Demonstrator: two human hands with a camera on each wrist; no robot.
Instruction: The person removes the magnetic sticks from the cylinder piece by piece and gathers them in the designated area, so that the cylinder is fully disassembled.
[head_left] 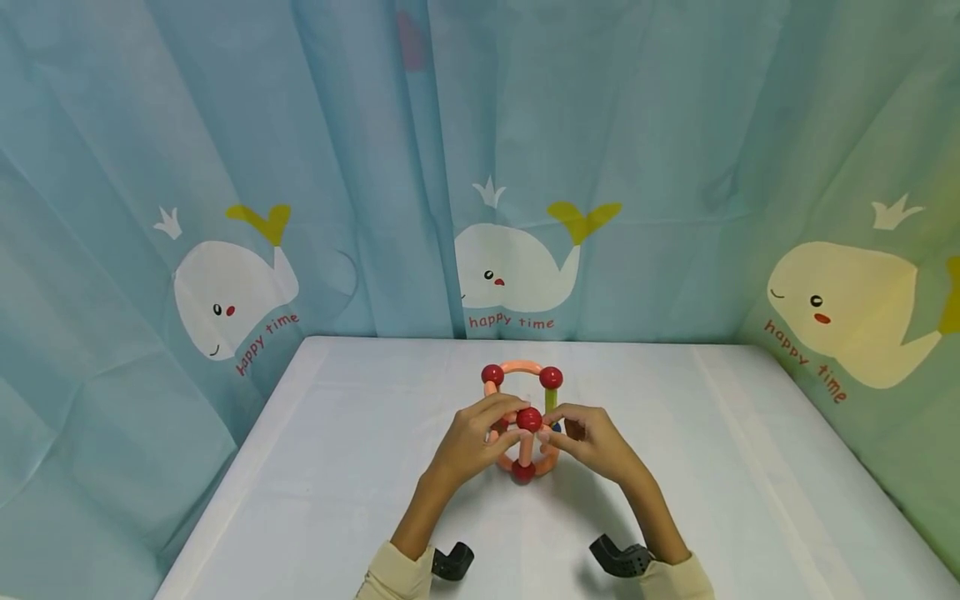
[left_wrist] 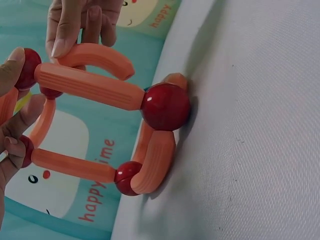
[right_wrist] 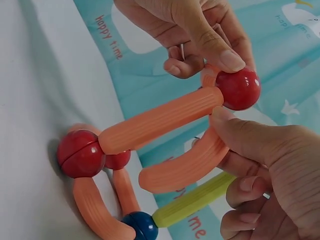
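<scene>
A frame of orange rods and red balls stands on the table, with a lime rod point(right_wrist: 192, 198) and a blue ball point(right_wrist: 141, 226) on one side. The left hand point(head_left: 474, 435) pinches the red ball point(head_left: 528, 419) at the near top between thumb and fingers, as the right wrist view confirms. Just right of that ball, the right hand point(head_left: 595, 442) pinches a curved orange rod point(right_wrist: 186, 167) by one end, close under the ball; its other end is free. An upright orange rod point(left_wrist: 90, 86) joins the held ball to a lower red ball point(left_wrist: 166, 106).
The white table point(head_left: 360, 517) reaches to a blue curtain point(head_left: 637, 100) printed with whales at the back and sides. A dark wrist device point(head_left: 452, 562) sits at the left cuff, and another point(head_left: 621, 557) at the right cuff.
</scene>
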